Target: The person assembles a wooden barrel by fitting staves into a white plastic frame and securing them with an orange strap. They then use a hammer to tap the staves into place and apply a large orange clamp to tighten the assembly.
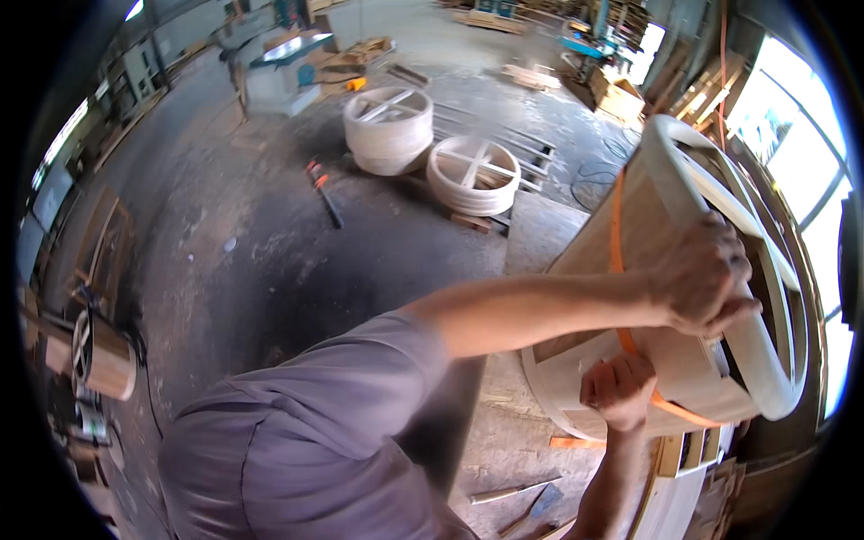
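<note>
A large wooden drum (585,270) with slatted sides lies tilted at the right. Its pale round end ring (765,360) with cross spokes faces right. An orange strap (616,234) runs around the drum's body. My left hand (706,279) reaches across from my grey-sleeved shoulder, and its fingers curl over the end ring. My right hand (619,389) comes up from the lower edge. It is a closed fist on the orange strap at the drum's lower side.
Two pale round wooden frames (389,126) (474,173) stand on the concrete floor behind. An orange-handled clamp (322,191) lies to their left. A smaller wooden drum (110,362) sits at far left. Wood strips and a tool (526,495) lie under the drum, with stacked boards (688,454) beside them.
</note>
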`<action>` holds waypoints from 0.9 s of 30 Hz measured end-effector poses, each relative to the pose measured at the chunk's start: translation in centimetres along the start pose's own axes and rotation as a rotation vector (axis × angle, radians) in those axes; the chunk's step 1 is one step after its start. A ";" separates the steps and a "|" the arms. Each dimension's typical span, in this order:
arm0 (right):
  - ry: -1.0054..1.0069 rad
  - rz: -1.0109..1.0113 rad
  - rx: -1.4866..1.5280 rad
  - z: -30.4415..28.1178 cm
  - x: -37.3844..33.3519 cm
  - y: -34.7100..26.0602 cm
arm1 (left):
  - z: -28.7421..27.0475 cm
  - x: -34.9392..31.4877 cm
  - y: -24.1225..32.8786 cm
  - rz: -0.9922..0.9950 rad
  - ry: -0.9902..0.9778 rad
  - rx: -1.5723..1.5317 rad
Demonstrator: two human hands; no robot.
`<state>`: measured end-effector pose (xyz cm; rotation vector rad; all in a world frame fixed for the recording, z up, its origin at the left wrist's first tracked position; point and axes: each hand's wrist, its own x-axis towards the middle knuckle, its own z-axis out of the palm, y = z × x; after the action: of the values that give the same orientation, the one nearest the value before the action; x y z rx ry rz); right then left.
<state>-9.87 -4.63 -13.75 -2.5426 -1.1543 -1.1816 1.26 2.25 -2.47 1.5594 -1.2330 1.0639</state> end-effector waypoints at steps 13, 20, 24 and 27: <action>-0.345 0.748 0.261 9.5 -10.7 -15.9 | 3.1 0.8 1.8 -0.103 -0.176 -0.270; -0.582 1.172 0.229 15.4 -13.0 -24.3 | -13.6 -21.8 -6.7 -0.416 -0.153 -0.604; -0.726 1.328 0.213 21.2 -10.8 -25.7 | -25.4 -44.2 -13.2 -1.197 -0.565 -0.083; -0.829 1.439 0.262 26.4 -10.4 -25.5 | -37.7 -56.8 -14.1 -1.645 -0.815 0.203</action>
<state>-15.33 17.39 -44.47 -2.5630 0.5887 0.3477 2.54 54.67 -48.32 2.3902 0.0848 -0.5861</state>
